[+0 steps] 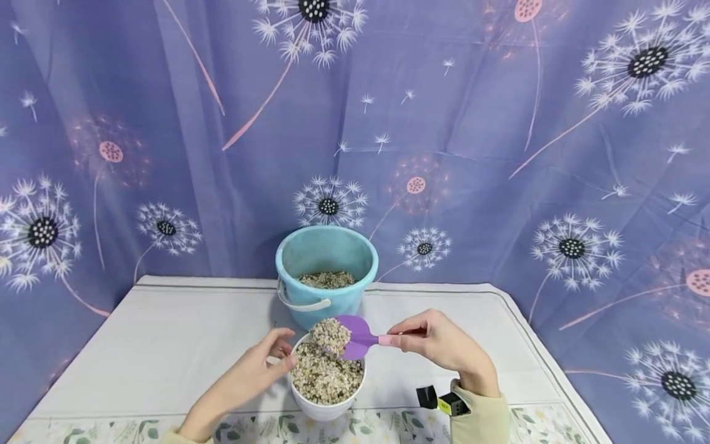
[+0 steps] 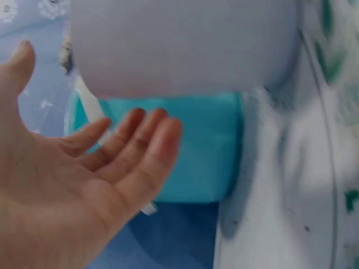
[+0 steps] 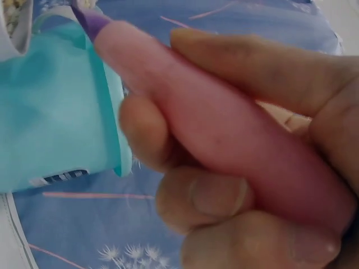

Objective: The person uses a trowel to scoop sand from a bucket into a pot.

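Observation:
My right hand grips the pink handle of a small trowel, fingers and thumb wrapped round it in the right wrist view. The trowel's purple blade, heaped with beige granular potting grit, is held over the back of a white pot. More of the same grit fills that pot close to its rim. At the pot's left side is my left hand, its fingers loosely bent and spread around empty space. In the left wrist view its palm shows nothing held.
Just behind the pot stands a light blue bucket with grit in its bottom and a white carry handle hanging in front. The white tabletop meets a purple dandelion curtain at the back. Leaf-print cloth covers the near edge.

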{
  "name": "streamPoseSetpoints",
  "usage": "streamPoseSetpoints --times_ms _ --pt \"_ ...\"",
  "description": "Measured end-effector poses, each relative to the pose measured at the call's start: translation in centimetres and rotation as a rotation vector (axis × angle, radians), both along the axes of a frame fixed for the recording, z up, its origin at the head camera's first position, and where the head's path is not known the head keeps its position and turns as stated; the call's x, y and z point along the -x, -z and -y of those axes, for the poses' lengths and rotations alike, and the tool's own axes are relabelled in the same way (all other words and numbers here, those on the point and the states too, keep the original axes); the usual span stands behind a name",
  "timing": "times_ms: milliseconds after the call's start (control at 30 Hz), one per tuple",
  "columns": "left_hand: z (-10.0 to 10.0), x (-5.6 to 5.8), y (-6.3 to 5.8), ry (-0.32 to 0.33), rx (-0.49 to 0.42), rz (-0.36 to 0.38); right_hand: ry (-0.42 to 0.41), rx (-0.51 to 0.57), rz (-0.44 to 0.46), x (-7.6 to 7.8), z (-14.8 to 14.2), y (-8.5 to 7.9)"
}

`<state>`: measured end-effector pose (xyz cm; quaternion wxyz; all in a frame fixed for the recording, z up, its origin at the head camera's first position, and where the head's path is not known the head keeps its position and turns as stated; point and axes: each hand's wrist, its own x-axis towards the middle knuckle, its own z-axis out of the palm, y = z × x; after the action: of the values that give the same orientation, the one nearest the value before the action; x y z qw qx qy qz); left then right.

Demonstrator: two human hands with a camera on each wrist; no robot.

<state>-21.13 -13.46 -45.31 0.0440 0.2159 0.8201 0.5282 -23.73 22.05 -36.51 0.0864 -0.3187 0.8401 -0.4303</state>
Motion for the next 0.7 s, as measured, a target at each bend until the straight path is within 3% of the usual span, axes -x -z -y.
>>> streamPoseSetpoints --times_ms 267,367,533,700 --pt "-1.0 -1.5 0.9 0.078 0.017 0.047 -0.012 -0.029 -0.015 -0.7 0.0 0.7" --pt "-1.3 -1.5 1.1 0.099 0.008 0.046 -0.01 -0.036 -0.027 -0.7 0.1 0.9" --pt "-1.4 -1.1 1.0 0.075 0.043 -0.012 0.012 -0.038 -0.048 -0.6 0.4 0.7" --pt "-1.4 -0.8 0.8 0.078 0.048 -0.018 0.046 -0.031 -0.06 -0.8 0.7 0.3"
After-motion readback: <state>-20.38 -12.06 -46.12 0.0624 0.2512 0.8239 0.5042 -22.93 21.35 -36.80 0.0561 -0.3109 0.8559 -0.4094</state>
